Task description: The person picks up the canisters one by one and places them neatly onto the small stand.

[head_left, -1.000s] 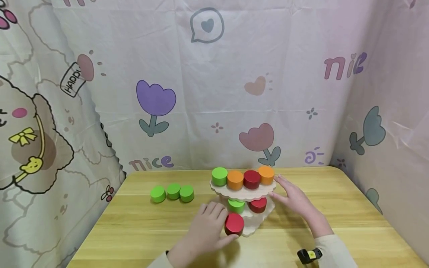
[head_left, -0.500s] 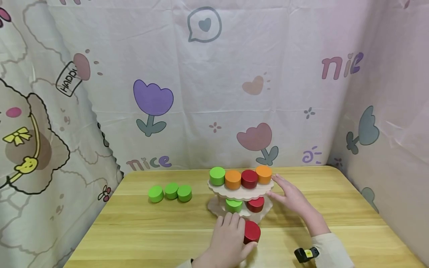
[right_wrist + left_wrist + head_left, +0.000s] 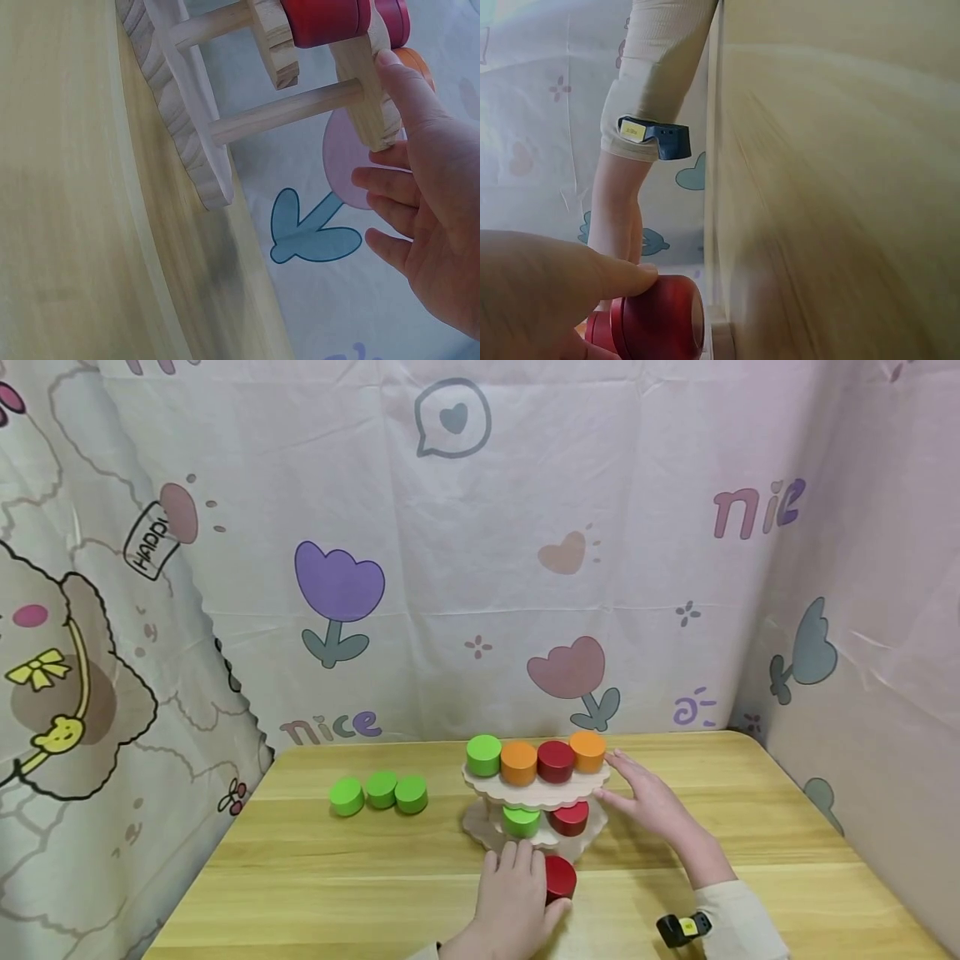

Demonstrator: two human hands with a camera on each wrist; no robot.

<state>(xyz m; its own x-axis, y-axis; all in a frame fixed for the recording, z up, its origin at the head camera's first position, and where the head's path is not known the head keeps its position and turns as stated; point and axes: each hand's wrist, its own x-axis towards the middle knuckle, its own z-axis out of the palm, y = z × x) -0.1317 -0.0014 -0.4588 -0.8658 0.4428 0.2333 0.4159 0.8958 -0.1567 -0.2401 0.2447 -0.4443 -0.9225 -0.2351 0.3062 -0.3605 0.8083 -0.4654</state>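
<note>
In the head view, a tiered wooden stand [image 3: 525, 796] with scalloped tiers stands on the table. Its top tier bears green [image 3: 483, 756], orange [image 3: 519, 763] and red [image 3: 556, 762] round blocks, and a green [image 3: 521, 822] and a red one [image 3: 569, 818] show beneath. My left hand [image 3: 512, 893] holds another red round block [image 3: 561, 878] before the stand, the thumb on its near side; the left wrist view shows the thumb against this red block [image 3: 660, 319]. With thumb and index finger my right hand [image 3: 656, 802] grips the top tier's right rim, seen also on the stand [image 3: 367, 112].
Three green round blocks [image 3: 382, 789] sit together at the table's left. A patterned curtain [image 3: 457, 568] hangs behind the wooden table [image 3: 337, 877] and along its sides. A black wrist camera [image 3: 683, 930] sits at the right cuff.
My left hand has carried the red block rightward, from the stand's front left to its front middle, shifting little in the last half second. The right hand stays at the top tier.
</note>
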